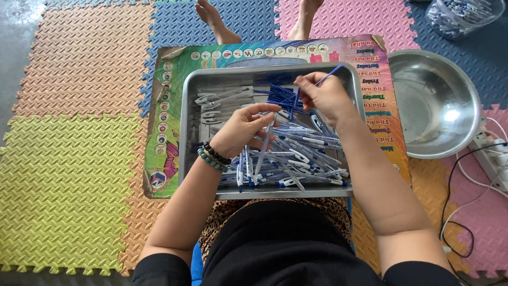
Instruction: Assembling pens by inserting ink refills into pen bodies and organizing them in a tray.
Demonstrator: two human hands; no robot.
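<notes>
**Two hands busy over a tray of pen parts**

Nearest to the camera is the person's lap, in black cloth over a spotted brown fabric. Just past it sits a shiny rectangular metal tray (186,127) with low walls. It rests on a colourful printed cardboard sheet (172,79) laid on the floor.

The left hand (241,130) wears two bead bracelets (213,156), one black and one green. Its fingers are curled around a clear plastic pen barrel (263,151), which points down toward the near edge of the tray. The right hand (325,95) is closed in a pinch on a thin blue ink refill (329,75), held up above the far half of the tray.

To do this well, I think the barrel should be held steady and the thin refill kept straight in line with the barrel's open end, so it does not bend.

In the near half of the tray lies a loose heap of clear pens with white clips and blue tips (301,159). They look smooth and slippery. At the far side lies a bunch of thin blue refills (280,95), and at the far left a few pale grey plastic pieces (222,98).

To the right stands a round, shiny steel bowl (460,90). Under everything are soft foam floor mats (69,175) in yellow, orange, blue and pink, with bumpy tops and puzzle edges. White cables and a power strip (489,151) lie at the right. Farthest away are two bare feet (211,16) and a clear tub of more pens (460,16).
</notes>
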